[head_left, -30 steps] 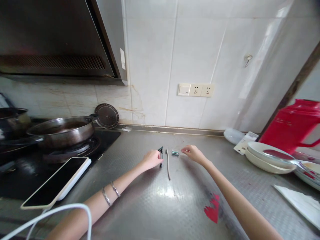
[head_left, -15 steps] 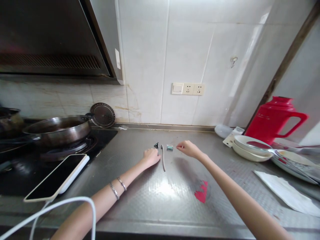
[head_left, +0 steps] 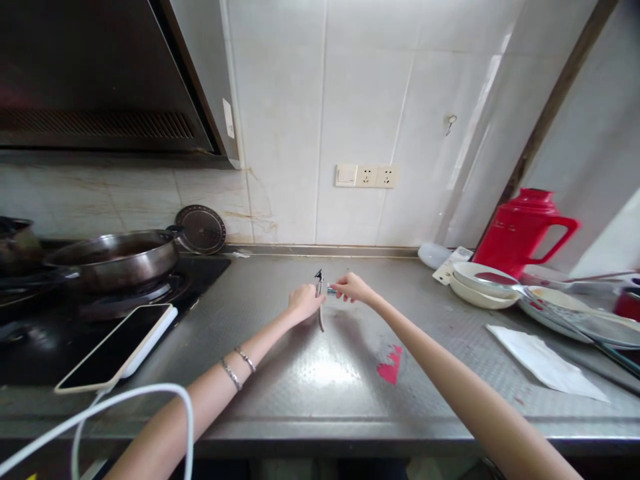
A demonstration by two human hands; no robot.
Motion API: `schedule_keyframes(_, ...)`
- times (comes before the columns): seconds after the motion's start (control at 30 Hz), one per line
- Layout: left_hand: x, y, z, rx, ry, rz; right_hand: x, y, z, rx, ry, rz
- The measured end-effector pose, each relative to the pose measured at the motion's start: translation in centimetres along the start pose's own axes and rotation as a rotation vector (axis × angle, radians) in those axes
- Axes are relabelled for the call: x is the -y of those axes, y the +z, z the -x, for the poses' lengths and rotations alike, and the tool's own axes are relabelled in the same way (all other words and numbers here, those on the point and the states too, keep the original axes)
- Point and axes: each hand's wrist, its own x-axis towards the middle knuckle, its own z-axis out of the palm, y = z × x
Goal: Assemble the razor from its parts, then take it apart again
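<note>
Desk (head_left: 280,400) of grey metal, head view; left hand (head_left: 304,302) just left of a slim black-and-silver tool (head_left: 319,274), dark end up, shaft partly hidden by fingers; its grip looks pinched on the shaft; right hand (head_left: 353,287) opp., grip pinching one end of a small silvery piece (head_left: 331,291), other end pointing at the tool, near it; contact btwn the two: can't tell; thin pale bendy rod (head_left: 321,323) lies below, by L fingertips, touching or not unclear; red torn-edged patch (head_left: 389,365) nearer the body, R of centre.

To do it well, imo: L wrist braced on the metal, tool held firm; R fingers light, pinch far back so the front end shows; bring the piece in slow & level, w/o nudging the rod; too hard a squeeze might flip smth so small.
</note>
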Motion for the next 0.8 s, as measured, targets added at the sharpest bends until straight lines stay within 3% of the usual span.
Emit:
schedule_keyframes(0.2,-2.7,-0.1,0.1,-0.037,0.052,0.086,-0.3,0.7,-0.8,-0.037,0.070,-0.124)
schedule_keyframes(0.4,-4.2,1.0,-0.7,-0.043,0.112,0.160,-1.8,-0.1,-1.2,-0.118,0.073,-0.111)
schedule_keyframes(0.57,-3.1,1.3,-1.4,0.071,0.200,0.241,-5.4,-3.2,-0.5,-0.194,0.121,0.036)
schedule_keyframes(0.8,-1.0,0.9,-0.9,0.124,0.007,-0.006,-12.0,-8.0,1.8,-0.301,0.180,0.386)
